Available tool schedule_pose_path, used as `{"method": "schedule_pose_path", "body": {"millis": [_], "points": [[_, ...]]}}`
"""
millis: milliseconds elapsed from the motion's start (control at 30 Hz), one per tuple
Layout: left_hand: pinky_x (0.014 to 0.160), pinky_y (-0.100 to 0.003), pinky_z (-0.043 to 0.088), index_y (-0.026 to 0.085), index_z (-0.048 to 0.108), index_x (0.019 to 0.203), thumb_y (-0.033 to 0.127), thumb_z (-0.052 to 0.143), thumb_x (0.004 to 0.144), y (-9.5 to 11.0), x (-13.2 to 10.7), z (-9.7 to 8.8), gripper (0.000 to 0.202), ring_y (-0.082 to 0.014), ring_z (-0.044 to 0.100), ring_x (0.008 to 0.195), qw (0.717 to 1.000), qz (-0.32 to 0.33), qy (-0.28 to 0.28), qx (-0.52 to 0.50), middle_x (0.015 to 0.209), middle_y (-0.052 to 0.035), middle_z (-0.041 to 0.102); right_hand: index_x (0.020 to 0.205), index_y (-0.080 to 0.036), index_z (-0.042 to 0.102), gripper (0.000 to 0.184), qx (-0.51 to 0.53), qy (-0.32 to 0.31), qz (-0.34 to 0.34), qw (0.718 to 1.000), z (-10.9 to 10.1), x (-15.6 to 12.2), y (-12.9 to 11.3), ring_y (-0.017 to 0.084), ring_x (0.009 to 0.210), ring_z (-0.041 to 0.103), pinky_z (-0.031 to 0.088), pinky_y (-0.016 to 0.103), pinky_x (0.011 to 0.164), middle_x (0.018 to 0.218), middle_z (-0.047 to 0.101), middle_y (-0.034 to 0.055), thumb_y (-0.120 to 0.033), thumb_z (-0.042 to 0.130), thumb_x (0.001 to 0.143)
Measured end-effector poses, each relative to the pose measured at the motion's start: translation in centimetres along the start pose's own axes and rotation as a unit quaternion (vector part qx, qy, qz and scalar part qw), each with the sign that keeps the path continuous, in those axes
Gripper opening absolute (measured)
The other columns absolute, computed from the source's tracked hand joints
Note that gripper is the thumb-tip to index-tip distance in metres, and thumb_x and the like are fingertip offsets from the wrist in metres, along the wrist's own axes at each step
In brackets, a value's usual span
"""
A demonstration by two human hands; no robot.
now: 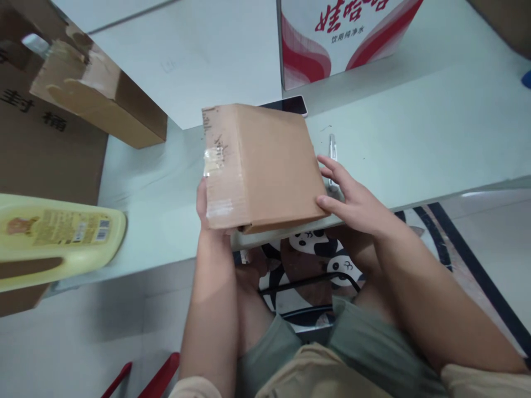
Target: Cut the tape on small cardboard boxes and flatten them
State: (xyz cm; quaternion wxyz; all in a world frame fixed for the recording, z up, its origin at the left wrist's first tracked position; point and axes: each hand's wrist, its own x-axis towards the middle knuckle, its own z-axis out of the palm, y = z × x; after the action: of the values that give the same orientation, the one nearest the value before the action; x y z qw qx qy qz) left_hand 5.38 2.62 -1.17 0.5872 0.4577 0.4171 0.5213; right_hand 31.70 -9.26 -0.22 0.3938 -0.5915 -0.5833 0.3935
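Two hands steadied one cardboard box (276,168) over the near edge of the surface (418,130). The left hand (202,205) gripped the box's left end, its fingers largely hidden; the right hand (357,202) had its fingers spread wide at the right edge, thumb against the near corner. This opposed placement probably guarded against tipping. The taped side faced left and the plain, broad face upward; foreshortening left the long axis uncertain. A partly covered phone (297,105) lay beyond.
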Motion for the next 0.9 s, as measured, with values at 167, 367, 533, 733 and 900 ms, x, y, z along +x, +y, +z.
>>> {"method": "schedule_pose_path", "body": {"millis": [167, 367, 533, 733, 900], "points": [[0.09, -0.049, 0.062, 0.023, 0.069, 0.085, 0.084, 0.071, 0.065, 1.2, -1.8, 1.5, 0.064, -0.0427, 0.064, 0.128, 0.998, -0.047, -0.048, -0.022, 0.094, -0.0142, 0.076, 0.165, -0.025, 0.022, 0.092, 0.049, -0.005, 0.078, 0.996, 0.5, 0.3, 0.9, 0.035, 0.136, 0.062, 0.052, 0.057, 0.111, 0.143, 0.065, 0.0187, -0.06, 0.063, 0.091], [0.088, -0.033, 0.06, 0.021, 0.069, 0.083, 0.048, 0.084, 0.066, 0.3, -0.6, 0.5, 0.035, -0.0247, 0.073, 0.101, 0.998, -0.006, 0.059, -0.01, 0.097, -0.0057, 0.076, 0.166, -0.034, 0.01, 0.079, -0.014, 0.143, -0.025, 0.989, 0.1, 0.1, 1.2, 0.03, 0.129, 0.068, 0.06, 0.045, 0.097, 0.145, 0.064, 0.0147, -0.057, 0.047, 0.1], [0.079, -0.03, 0.058, 0.02, 0.069, 0.079, 0.056, 0.083, 0.066, 0.0, -0.3, 0.0, 0.04, -0.0218, 0.073, 0.091, 0.995, -0.004, 0.103, -0.011, 0.086, -0.0033, 0.073, 0.165, -0.037, -0.013, 0.111, -0.005, 0.102, -0.097, 0.99, 0.9, 0.4, 1.9, 0.033, 0.142, 0.057, 0.056, 0.053, 0.108, 0.161, 0.048, 0.0131, -0.069, 0.062, 0.09], [0.095, -0.043, 0.06, 0.024, 0.075, 0.104, 0.082, 0.065, 0.072, 0.7, -1.5, 1.2, 0.067, -0.0364, 0.065, 0.13, 0.998, -0.006, -0.043, -0.048, 0.118, -0.0126, 0.077, 0.164, -0.044, -0.006, 0.108, 0.049, 0.106, -0.142, 0.983, 2.1, 1.2, 3.2, 0.034, 0.149, 0.048, 0.045, 0.057, 0.122, 0.177, 0.012, 0.0055, -0.059, 0.07, 0.09], [0.109, -0.041, 0.055, 0.025, 0.075, 0.106, 0.081, 0.06, 0.078, -0.1, -1.3, 1.6, 0.065, -0.0326, 0.062, 0.136, 0.997, 0.073, 0.004, -0.025, 0.121, -0.01, 0.077, 0.163, -0.039, 0.014, 0.099, 0.001, 0.13, -0.155, 0.979, 2.2, 1.1, 3.8, 0.034, 0.135, 0.06, 0.051, 0.059, 0.115, 0.165, 0.038, 0.0116, -0.049, 0.076, 0.087]]}}
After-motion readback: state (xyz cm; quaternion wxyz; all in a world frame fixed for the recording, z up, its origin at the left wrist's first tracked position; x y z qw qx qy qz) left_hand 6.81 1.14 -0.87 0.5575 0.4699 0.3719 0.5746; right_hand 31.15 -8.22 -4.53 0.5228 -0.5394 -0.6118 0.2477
